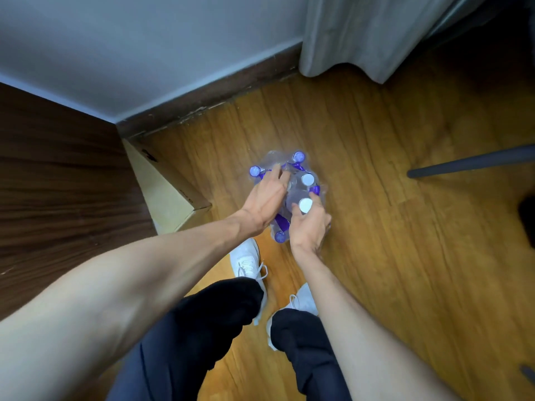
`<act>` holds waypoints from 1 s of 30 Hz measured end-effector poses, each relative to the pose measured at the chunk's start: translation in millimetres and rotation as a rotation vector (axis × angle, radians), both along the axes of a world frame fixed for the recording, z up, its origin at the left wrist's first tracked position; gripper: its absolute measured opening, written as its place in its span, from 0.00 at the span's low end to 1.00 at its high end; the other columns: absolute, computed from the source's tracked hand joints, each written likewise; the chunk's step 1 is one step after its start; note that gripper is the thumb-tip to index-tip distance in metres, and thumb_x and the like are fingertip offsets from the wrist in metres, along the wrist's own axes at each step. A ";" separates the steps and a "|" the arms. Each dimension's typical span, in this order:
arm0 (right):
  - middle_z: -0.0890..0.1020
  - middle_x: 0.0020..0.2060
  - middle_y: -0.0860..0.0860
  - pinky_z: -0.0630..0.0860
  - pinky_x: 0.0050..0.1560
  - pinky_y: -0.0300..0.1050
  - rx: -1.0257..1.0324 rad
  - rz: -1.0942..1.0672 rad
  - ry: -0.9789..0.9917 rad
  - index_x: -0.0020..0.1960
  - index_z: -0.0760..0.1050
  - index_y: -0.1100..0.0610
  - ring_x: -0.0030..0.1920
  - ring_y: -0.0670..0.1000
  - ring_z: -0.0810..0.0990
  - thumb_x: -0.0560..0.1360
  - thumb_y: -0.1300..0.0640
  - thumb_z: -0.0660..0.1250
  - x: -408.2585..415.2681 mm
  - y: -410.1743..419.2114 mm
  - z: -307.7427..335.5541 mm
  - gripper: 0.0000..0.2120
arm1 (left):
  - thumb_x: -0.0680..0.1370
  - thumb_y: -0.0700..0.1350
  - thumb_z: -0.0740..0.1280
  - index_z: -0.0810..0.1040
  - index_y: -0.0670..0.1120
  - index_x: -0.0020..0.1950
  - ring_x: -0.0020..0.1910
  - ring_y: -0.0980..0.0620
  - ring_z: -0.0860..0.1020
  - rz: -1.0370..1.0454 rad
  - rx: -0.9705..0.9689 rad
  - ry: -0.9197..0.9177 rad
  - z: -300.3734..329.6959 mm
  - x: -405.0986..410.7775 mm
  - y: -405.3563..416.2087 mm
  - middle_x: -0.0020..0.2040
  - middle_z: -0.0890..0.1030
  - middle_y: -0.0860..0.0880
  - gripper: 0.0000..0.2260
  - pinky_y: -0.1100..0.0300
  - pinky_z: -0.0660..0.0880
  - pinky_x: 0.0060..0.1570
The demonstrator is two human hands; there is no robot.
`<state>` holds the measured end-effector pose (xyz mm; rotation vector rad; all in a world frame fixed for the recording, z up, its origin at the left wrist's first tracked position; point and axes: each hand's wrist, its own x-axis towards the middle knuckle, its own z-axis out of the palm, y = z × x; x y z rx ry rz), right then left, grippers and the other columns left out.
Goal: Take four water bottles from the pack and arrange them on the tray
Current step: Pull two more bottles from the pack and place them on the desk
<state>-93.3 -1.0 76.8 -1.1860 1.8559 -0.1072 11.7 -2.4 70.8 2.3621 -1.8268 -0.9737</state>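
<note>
A shrink-wrapped pack of water bottles point(292, 169) with purple labels and pale caps stands on the wooden floor in the middle of the head view. My left hand point(267, 198) lies on top of the pack, fingers pressed into the plastic wrap. My right hand point(309, 227) is closed around the neck of one white-capped bottle point(305, 205) at the pack's near right side. A second white cap point(307, 179) shows just beyond it. No tray is in view.
A cardboard box point(168, 192) leans against a dark wooden cabinet point(58, 183) on the left. A grey curtain point(362, 39) hangs at the back right. A dark chair leg point(469, 162) crosses the right side. My white shoes point(249, 261) stand just below the pack.
</note>
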 end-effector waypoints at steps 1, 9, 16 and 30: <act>0.81 0.61 0.61 0.69 0.62 0.42 -0.004 0.004 -0.005 0.72 0.71 0.54 0.65 0.58 0.76 0.78 0.58 0.69 -0.2 0.2 18.8 0.23 | 0.74 0.32 0.67 0.71 0.40 0.60 0.41 0.44 0.68 0.001 -0.009 -0.019 17.0 2.0 2.7 0.54 0.70 0.43 0.15 0.51 0.71 0.32; 0.83 0.56 0.59 0.70 0.59 0.45 -0.019 0.105 0.013 0.71 0.72 0.54 0.59 0.59 0.77 0.79 0.58 0.68 -5.6 11.1 188.2 0.21 | 0.72 0.31 0.67 0.70 0.44 0.57 0.45 0.45 0.73 0.100 -0.065 0.033 180.0 3.4 27.1 0.52 0.69 0.46 0.18 0.47 0.78 0.37; 0.85 0.53 0.58 0.74 0.53 0.46 -0.130 0.332 0.008 0.68 0.75 0.54 0.54 0.60 0.81 0.77 0.57 0.71 -18.7 29.4 376.4 0.20 | 0.72 0.30 0.65 0.69 0.48 0.59 0.48 0.52 0.68 0.317 -0.205 0.116 372.0 -19.0 73.8 0.51 0.64 0.51 0.20 0.63 0.65 0.40; 0.86 0.52 0.51 0.81 0.52 0.44 -0.378 0.933 -0.117 0.63 0.78 0.54 0.53 0.53 0.85 0.75 0.57 0.73 -39.7 86.3 643.7 0.17 | 0.79 0.36 0.65 0.73 0.47 0.60 0.44 0.53 0.74 0.814 -0.535 0.016 619.2 -60.3 202.6 0.50 0.68 0.51 0.12 0.59 0.77 0.43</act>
